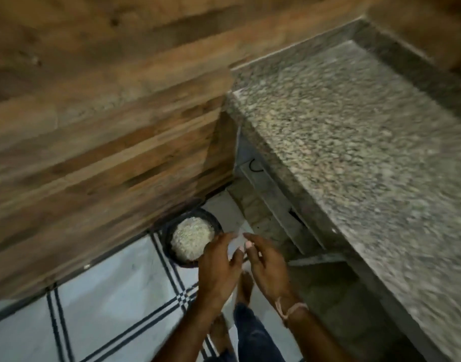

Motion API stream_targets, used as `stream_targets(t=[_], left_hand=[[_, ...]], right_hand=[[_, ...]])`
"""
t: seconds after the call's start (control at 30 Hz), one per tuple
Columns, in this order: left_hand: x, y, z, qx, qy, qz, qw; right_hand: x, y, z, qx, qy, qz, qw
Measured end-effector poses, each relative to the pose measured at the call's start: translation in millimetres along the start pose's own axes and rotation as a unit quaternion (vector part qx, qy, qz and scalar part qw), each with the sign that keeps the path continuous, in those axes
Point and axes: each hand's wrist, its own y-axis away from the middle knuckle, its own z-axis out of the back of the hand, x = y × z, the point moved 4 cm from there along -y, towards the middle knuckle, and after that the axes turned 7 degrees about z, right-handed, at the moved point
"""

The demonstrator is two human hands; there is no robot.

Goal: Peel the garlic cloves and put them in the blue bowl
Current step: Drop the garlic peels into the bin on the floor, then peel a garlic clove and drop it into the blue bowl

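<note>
While the bowl is sitting heaped with pale pieces, suggesting much is done, the left hand and right hand are meeting at the fingertips, blur hiding whether they are pinching anything.

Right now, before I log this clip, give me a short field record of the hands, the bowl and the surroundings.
hands: left hand and right hand, fingertips meeting in front of the body
held: too blurred to tell
container: dark round bowl beside the wood-look wall; blue not confirmable
contents: heaped pale pieces
underfoot: white tiled floor with dark stripes
right side: speckled stone counter
right wrist: thread band
</note>
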Motion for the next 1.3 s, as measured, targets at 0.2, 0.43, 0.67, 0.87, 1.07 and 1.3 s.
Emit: stream_targets(t=[0.2,0.43,0.67,0.87,1.07,1.3], left_hand=[[-98.9,69.6,-65.2,0.055,-0.041,-0.145,0.987],[-184.6,137.7,-183.2,0.124,-0.058,-0.239,0.961],[-241.8,199.6,-316.9,0.184,-0.104,-0.272,0.939],[-261.5,204.9,-379.6,0.184,-0.147,-0.277,0.932],[-275.0,181.1,-422.6,0.199,-0.229,-0.371,0.878],[-284.6,166.4,-433.3,0.211,-0.223,-0.376,0.874]], right_hand=[[-6.0,84.6,132.0,-0.138,0.046,0.035,0.989],[-72.3,169.1,275.9,-0.279,0.073,-0.006,0.958],[-163.9,241.0,395.6,-0.353,0.098,-0.071,0.928],[-217.0,257.2,442.0,-0.338,0.128,-0.121,0.924],[-233.0,238.7,473.4,-0.285,0.212,-0.169,0.919],[-242.9,210.6,488.2,-0.254,0.287,-0.222,0.897]])
